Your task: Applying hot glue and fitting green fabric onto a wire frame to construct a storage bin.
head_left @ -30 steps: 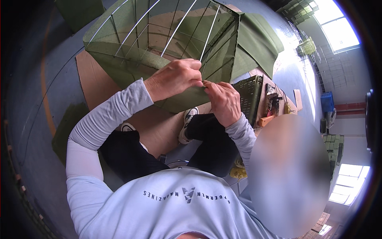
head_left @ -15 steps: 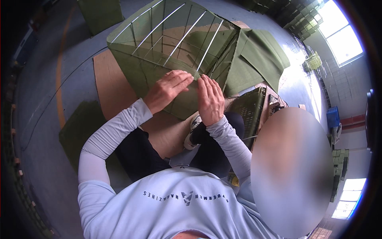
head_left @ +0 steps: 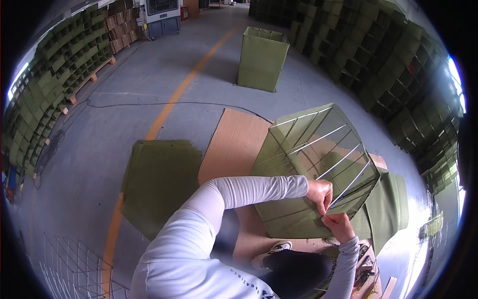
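A box-shaped wire frame with a green fabric cover lies on its side before me, its bare pale rods showing across the top. My left hand comes in from the left, fingers pinched at the fabric's edge beside the lower end of one rod. Just below it, my right hand is closed, with thumb and fingertips at the same edge. The two hands' fingertips almost meet. Whatever small piece may be between them is hidden by the fingers.
Brown cardboard lies under the frame. Flat green panels rest on the floor at left, and green sheets at right. A finished-looking green box stands farther off. Stacked green boxes line the right side; a cable crosses the floor.
My view has swung left and upward, showing more floor. Both hands went from lying flat, fingers extended on the fabric edge, to pinching with fingertips close together.
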{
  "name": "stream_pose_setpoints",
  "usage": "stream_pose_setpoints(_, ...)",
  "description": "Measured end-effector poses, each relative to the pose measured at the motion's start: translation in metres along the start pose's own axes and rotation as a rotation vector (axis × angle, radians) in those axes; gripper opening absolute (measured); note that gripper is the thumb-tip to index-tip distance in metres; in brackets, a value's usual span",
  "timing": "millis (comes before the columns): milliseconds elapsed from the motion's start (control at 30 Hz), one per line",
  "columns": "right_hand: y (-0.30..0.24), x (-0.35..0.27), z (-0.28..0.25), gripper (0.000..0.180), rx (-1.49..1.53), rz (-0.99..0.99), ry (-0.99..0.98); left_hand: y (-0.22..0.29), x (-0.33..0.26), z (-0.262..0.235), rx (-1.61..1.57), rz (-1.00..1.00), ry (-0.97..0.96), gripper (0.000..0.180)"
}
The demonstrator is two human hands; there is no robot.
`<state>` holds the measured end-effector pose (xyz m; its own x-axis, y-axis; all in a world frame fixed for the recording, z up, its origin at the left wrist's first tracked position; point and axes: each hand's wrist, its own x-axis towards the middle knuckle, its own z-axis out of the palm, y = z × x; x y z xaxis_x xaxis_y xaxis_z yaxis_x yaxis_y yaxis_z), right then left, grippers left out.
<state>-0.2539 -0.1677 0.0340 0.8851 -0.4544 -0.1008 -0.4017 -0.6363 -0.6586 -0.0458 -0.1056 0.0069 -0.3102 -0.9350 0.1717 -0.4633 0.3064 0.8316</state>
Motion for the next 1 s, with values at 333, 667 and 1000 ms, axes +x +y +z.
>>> stream_pose_setpoints(333,-0.02,-0.014,0.055,0.022,-0.31,-0.217,0.785,0.005,-0.034,0.044,0.52,0.321,0.727,0.024)
stream_pose_setpoints(667,-0.023,-0.013,0.072,0.022,-0.515,0.044,0.443,0.005,-0.048,0.082,1.002,0.226,0.568,0.039)
stream_pose_setpoints(1000,0.045,0.04,0.032,0.042,-0.16,-0.141,-0.168,0.021,-0.008,0.083,1.003,-0.088,0.398,0.058)
